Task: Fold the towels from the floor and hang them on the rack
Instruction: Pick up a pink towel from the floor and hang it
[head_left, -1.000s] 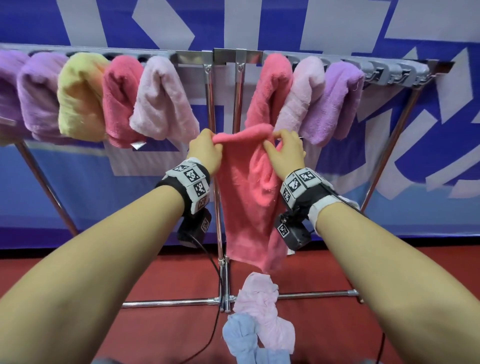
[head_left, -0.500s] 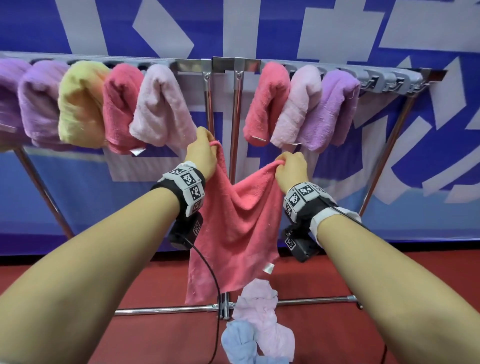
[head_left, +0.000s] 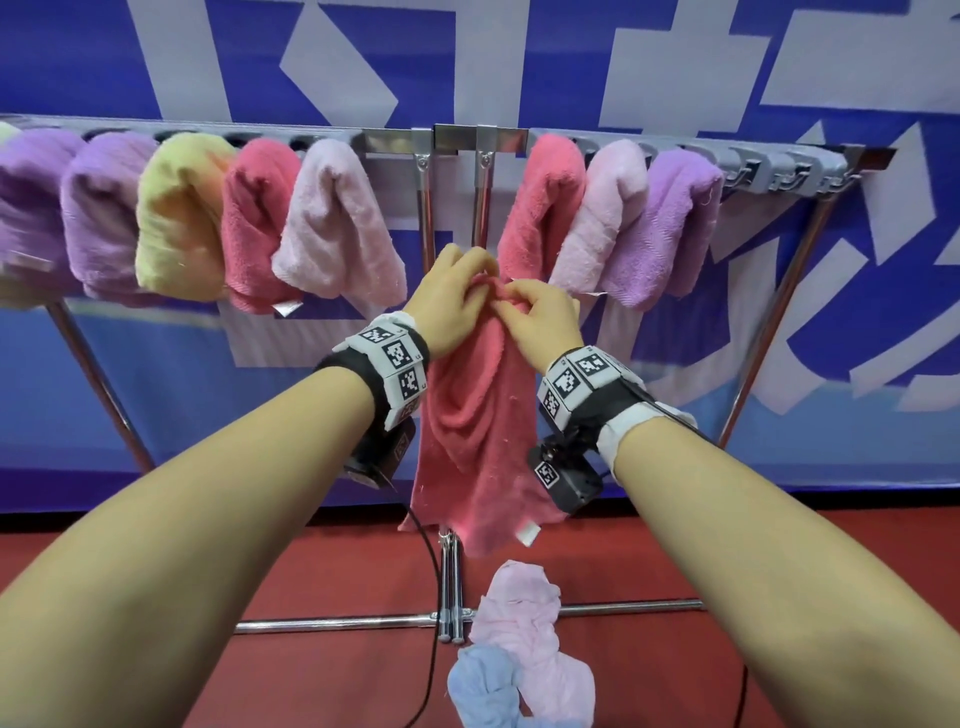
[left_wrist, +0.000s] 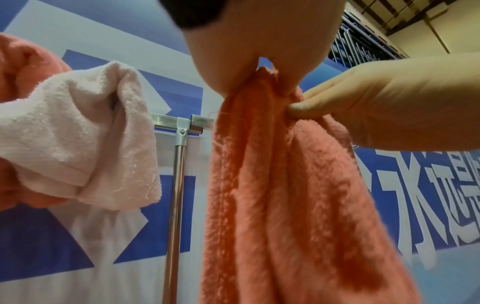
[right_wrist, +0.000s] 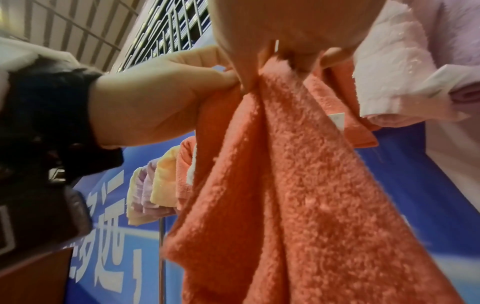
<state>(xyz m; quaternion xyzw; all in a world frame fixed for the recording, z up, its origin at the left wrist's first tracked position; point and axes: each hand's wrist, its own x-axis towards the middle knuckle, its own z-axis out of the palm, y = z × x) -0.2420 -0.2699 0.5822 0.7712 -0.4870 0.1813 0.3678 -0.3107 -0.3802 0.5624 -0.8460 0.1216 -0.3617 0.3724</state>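
Observation:
A coral-red towel (head_left: 480, 436) hangs bunched in front of the rack's middle posts, its top edge gathered between both hands. My left hand (head_left: 452, 304) pinches that top edge from the left and my right hand (head_left: 540, 317) pinches it from the right, the two hands touching. In the left wrist view the red towel (left_wrist: 280, 195) drops from my left hand's pinch (left_wrist: 259, 74). The right wrist view shows the same towel (right_wrist: 298, 195) under my right hand (right_wrist: 280, 55). The silver rack (head_left: 457, 143) carries several folded towels on both sides. Its right end (head_left: 779, 174) has bare hooks.
A pink towel (head_left: 524, 629) and a light blue towel (head_left: 485, 691) lie crumpled on the red floor by the rack's base bar (head_left: 332, 622). A blue and white banner (head_left: 675, 62) stands behind the rack. A black cable (head_left: 428, 597) hangs from my left wrist.
My hands came together from holding the red towel spread by its two top corners, so the towel now hangs doubled and narrow. The view also tilted down a little.

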